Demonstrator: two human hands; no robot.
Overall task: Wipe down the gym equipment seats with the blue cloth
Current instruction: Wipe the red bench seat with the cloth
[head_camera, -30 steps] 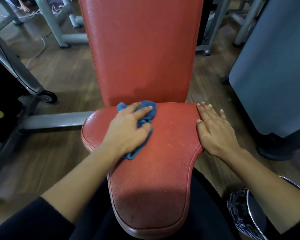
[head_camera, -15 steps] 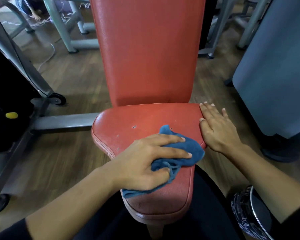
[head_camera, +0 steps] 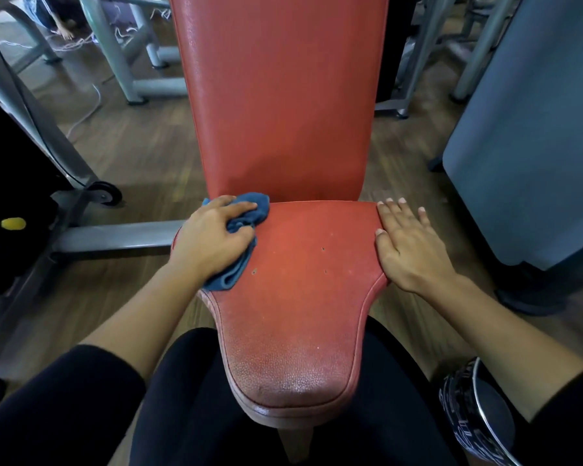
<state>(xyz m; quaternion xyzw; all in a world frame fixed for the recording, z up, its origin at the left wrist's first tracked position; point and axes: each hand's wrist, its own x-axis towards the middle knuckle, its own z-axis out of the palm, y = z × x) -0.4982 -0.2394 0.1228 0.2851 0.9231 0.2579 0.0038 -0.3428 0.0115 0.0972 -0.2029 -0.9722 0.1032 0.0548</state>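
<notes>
Left hand (head_camera: 212, 242) grips bunched blue cloth (head_camera: 246, 216) on red seat's (head_camera: 300, 297) back-left corner; right hand (head_camera: 408, 243) rests flat, fingers straight, on right edge.

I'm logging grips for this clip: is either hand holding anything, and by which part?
The left hand grips the blue cloth by its bunched middle, pressed on the seat. The right hand holds nothing, lying flat on the seat's edge.

— Room on the seat (head_camera: 293, 314)?
— Middle and front. The backrest (head_camera: 280, 95) walls the rear; the left hand (head_camera: 212, 240) and blue cloth (head_camera: 253, 206) fill the rear-left corner, the right hand (head_camera: 408, 245) the right edge.
</notes>
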